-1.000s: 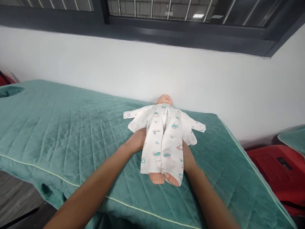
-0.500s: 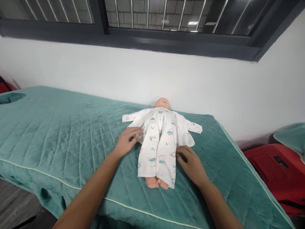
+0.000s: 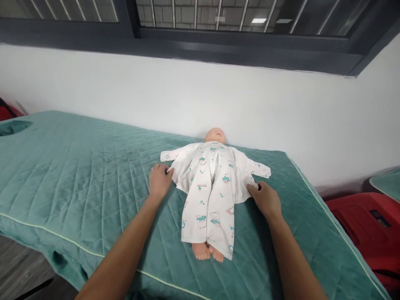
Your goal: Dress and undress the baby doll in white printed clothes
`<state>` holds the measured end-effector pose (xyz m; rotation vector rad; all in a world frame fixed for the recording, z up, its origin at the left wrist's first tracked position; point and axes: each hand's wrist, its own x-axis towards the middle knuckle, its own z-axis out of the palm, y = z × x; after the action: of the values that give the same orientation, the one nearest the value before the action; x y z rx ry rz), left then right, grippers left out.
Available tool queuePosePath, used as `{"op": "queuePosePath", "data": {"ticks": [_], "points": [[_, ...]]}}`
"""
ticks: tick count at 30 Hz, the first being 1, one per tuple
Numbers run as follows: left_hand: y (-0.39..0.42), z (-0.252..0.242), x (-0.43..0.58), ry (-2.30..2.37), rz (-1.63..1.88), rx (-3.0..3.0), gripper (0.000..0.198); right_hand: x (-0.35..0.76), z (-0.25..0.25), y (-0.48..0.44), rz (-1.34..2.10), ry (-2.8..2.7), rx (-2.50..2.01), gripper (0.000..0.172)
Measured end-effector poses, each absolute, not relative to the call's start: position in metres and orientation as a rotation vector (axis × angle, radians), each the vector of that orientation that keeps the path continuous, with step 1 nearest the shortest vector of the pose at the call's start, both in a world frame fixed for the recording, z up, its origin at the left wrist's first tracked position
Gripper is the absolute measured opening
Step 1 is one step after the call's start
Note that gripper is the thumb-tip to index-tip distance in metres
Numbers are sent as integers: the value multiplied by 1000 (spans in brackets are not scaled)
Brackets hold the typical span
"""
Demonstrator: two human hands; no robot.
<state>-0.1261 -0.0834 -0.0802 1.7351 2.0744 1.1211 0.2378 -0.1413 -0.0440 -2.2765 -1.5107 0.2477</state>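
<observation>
A baby doll (image 3: 215, 135) lies on its back, head toward the wall and bare feet toward me. It wears white printed pants (image 3: 208, 212) and a white baby shirt (image 3: 243, 183) whose sleeves spread out to both sides. My left hand (image 3: 160, 181) pinches the shirt's edge at the left, below the sleeve. On the other side, my right hand (image 3: 265, 198) has its thumb and fingers closed on the right lower corner of the shirt. The shirt's fabric is stretched outward between the two hands.
Under the doll is a green quilted cover (image 3: 103, 179) with pale piping along its edges. A white wall (image 3: 150, 91) rises behind, below a dark window frame (image 3: 234, 48) with metal bars. At the right stands a red plastic object (image 3: 365, 233).
Both hands have moved outward from the pants to the shirt's two side edges and taken hold of them. The shirt's lower corners are now drawn outward. The view has shifted slightly.
</observation>
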Motion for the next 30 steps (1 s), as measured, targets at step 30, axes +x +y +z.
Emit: {"op": "queuePosePath", "data": {"ticks": [30], "points": [[-20,41,0,1156,1192,1574,34,144,12,-14,419,-1487,-1929,32]]}}
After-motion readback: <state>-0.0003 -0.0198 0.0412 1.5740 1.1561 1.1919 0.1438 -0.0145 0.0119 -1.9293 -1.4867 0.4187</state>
